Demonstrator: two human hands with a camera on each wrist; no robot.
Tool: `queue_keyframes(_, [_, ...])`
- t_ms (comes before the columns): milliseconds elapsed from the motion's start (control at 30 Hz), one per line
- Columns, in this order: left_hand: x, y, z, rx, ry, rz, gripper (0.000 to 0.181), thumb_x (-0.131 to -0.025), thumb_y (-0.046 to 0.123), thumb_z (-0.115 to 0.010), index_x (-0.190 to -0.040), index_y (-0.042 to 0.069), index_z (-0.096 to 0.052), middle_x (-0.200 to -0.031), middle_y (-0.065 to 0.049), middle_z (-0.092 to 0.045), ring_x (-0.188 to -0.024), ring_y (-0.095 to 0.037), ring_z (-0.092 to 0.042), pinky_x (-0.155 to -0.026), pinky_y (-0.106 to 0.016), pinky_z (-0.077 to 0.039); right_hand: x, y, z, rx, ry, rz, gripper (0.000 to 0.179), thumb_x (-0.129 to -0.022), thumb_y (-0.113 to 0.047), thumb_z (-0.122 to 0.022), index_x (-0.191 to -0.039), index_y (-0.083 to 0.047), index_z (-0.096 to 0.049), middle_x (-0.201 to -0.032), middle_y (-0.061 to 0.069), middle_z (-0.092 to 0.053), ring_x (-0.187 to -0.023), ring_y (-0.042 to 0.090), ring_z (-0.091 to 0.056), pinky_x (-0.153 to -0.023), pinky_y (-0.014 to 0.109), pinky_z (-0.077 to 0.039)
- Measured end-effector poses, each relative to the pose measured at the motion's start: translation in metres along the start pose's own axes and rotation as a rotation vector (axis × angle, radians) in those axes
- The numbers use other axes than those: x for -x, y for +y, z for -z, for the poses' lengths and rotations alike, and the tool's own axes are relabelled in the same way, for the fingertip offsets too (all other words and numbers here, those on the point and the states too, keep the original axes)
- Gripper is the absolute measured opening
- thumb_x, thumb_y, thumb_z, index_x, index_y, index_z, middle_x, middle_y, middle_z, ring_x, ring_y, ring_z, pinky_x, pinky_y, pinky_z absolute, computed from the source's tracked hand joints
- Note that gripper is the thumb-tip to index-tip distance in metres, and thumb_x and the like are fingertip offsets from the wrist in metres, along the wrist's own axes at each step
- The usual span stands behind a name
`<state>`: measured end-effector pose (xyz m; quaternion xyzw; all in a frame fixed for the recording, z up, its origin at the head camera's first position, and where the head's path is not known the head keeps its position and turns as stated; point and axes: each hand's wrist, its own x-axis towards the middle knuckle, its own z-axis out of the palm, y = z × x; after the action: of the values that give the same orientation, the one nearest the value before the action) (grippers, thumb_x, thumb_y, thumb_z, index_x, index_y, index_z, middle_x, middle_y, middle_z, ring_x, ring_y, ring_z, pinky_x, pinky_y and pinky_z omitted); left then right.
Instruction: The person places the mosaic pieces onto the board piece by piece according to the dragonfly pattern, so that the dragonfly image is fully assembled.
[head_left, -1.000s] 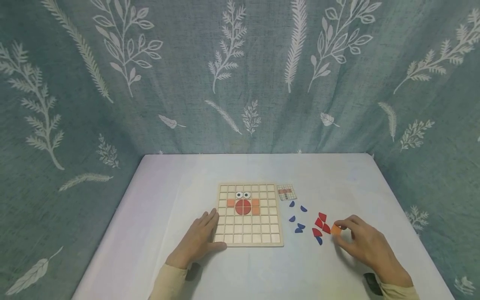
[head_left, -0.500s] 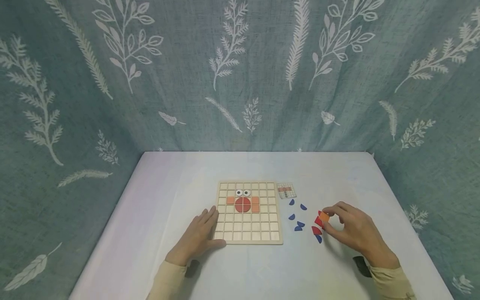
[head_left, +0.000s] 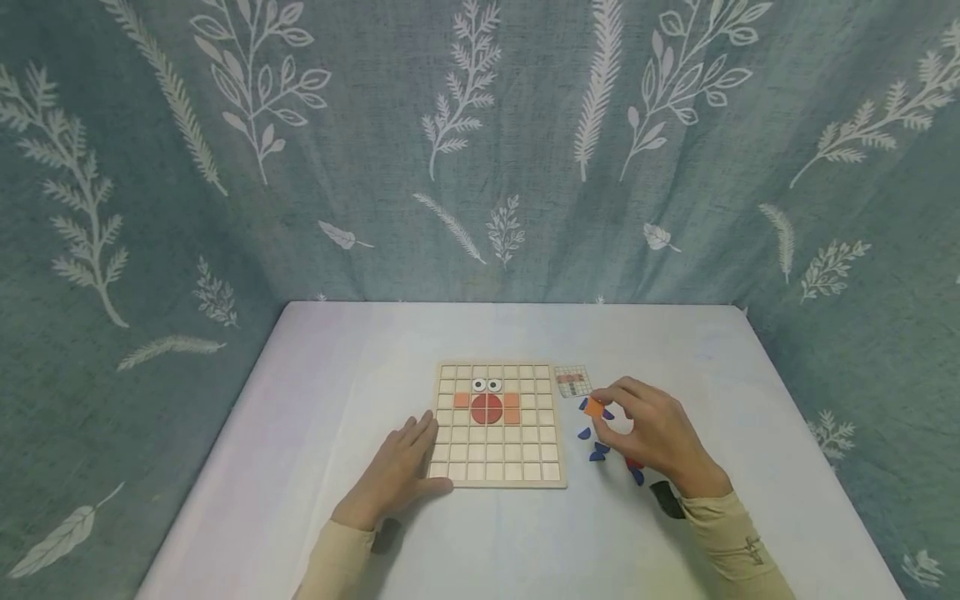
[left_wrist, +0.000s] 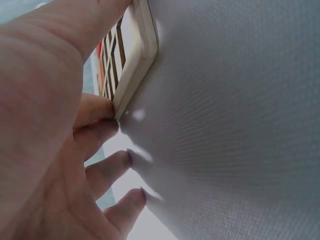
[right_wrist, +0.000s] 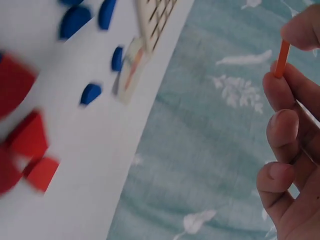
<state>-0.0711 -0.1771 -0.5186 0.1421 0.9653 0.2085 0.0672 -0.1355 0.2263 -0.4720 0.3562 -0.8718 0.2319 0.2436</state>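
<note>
My right hand (head_left: 656,429) pinches an orange square tile (head_left: 594,407) between thumb and fingertips, held above the blue half-round pieces just right of the board. In the right wrist view the orange tile (right_wrist: 282,59) appears edge-on, with the other fingers loosely bent. My left hand (head_left: 393,479) lies against the near left corner of the wooden grid board (head_left: 487,458), fingers along its left side and thumb at its front edge. Set in the board are two eye discs (head_left: 487,385), a red circle (head_left: 487,409) made of quarter pieces, and orange squares (head_left: 512,408) on either side.
A small pattern card (head_left: 573,381) lies off the board's right side. Several blue half-round pieces (head_left: 584,433) are scattered near it. Red pieces (right_wrist: 30,135) lie closer to me, mostly hidden by the right hand in the head view. A patterned curtain (head_left: 480,167) surrounds the white table.
The right hand has carried the orange tile leftward and farther from me, from beside the red pieces to over the blue ones near the card. The left hand has stayed at the board.
</note>
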Motion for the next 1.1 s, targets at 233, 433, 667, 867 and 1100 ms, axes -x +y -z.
queue_keyframes(233, [-0.001, -0.001, -0.001, -0.002, -0.007, 0.013, 0.102, -0.082, 0.052, -0.078, -0.157, 0.0, -0.031, -0.165, -0.016, -0.025, -0.15, -0.041, -0.024, -0.122, -0.056, -0.02, -0.026, -0.016, -0.024, -0.107, 0.041, 0.024, 0.034, -0.08, -0.016, -0.079, -0.114, -0.014, -0.075, -0.106, -0.001, -0.071, -0.072, 0.011, -0.058, -0.057, 0.025, -0.051])
queue_keyframes(433, [0.0, -0.001, -0.001, 0.001, -0.001, 0.026, 0.103, -0.082, 0.051, -0.079, -0.157, 0.0, -0.032, -0.165, -0.016, -0.026, -0.15, -0.041, -0.024, -0.122, -0.057, -0.02, -0.05, -0.033, -0.051, -0.125, 0.055, 0.088, 0.029, -0.081, -0.016, -0.081, -0.11, -0.012, -0.075, -0.1, 0.0, -0.071, -0.082, 0.016, -0.066, -0.068, 0.033, -0.059])
queue_keyframes(667, [0.001, 0.0, 0.0, 0.005, -0.009, 0.021, 0.101, -0.083, 0.051, -0.079, -0.158, 0.002, -0.032, -0.165, -0.015, -0.025, -0.15, -0.04, -0.024, -0.122, -0.056, -0.02, -0.073, -0.048, -0.073, -0.15, 0.04, 0.113, 0.026, -0.085, -0.019, -0.079, -0.109, -0.013, -0.075, -0.1, -0.002, -0.071, -0.091, 0.014, -0.069, -0.078, 0.033, -0.06])
queue_keyframes(867, [0.002, 0.0, 0.002, 0.002, -0.019, 0.018, 0.101, -0.082, 0.052, -0.079, -0.157, 0.002, -0.032, -0.165, -0.015, -0.026, -0.15, -0.041, -0.024, -0.122, -0.057, -0.021, -0.091, -0.06, -0.087, -0.172, 0.063, 0.133, 0.025, -0.085, -0.022, -0.08, -0.108, -0.014, -0.076, -0.1, -0.003, -0.072, -0.092, 0.013, -0.07, -0.08, 0.031, -0.06])
queue_keyframes(1100, [0.001, -0.001, 0.001, -0.001, -0.018, 0.012, 0.101, -0.083, 0.052, -0.078, -0.158, 0.002, -0.032, -0.165, -0.015, -0.026, -0.151, -0.041, -0.023, -0.122, -0.057, -0.021, -0.106, -0.066, -0.109, -0.165, 0.021, 0.121, 0.023, -0.085, -0.022, -0.079, -0.107, -0.015, -0.077, -0.098, -0.004, -0.072, -0.087, 0.011, -0.069, -0.075, 0.027, -0.059])
